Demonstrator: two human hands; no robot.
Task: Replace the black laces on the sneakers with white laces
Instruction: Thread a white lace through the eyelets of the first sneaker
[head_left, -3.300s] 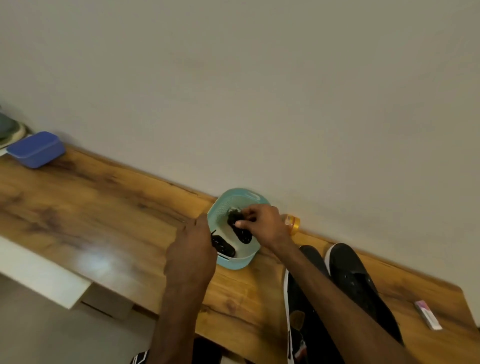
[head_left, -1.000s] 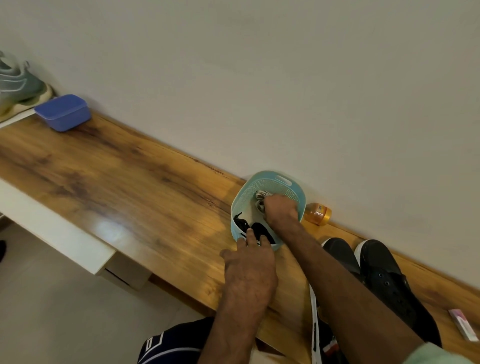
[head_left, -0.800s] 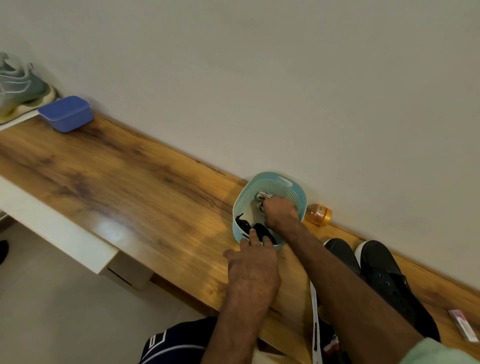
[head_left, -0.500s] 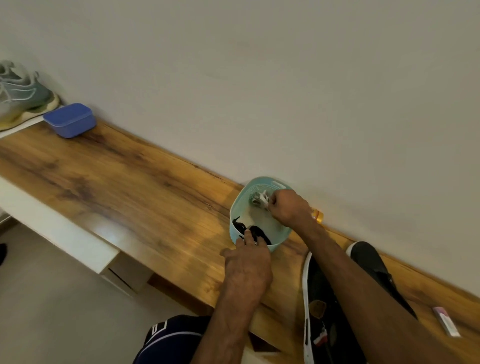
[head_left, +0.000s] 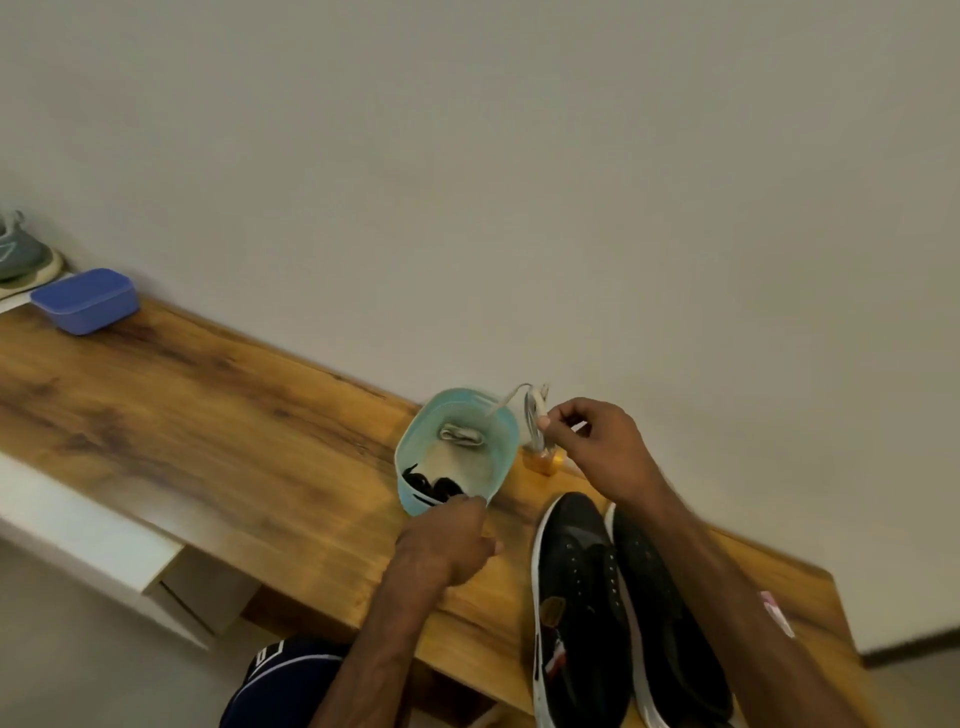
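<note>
Wooden desk (head_left: 208, 441) along a plain wall. Nearest me, the black sneakers (head_left: 576, 597) lie side by side, at 5 o'clock from the blue basket (head_left: 410, 447). My left hand (head_left: 447, 540) grips the basket's near rim. Inside, black laces (head_left: 431, 486) lie at 6 o'clock and a white bundle (head_left: 460, 434) at 12. My right hand (head_left: 597, 447) pinches a white lace (head_left: 532, 415) at the basket's 3 o'clock.

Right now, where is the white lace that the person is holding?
In the head view, the white lace is pinched in the right hand, just right of the light-blue basket and above the small orange bottle by the wall.
</note>
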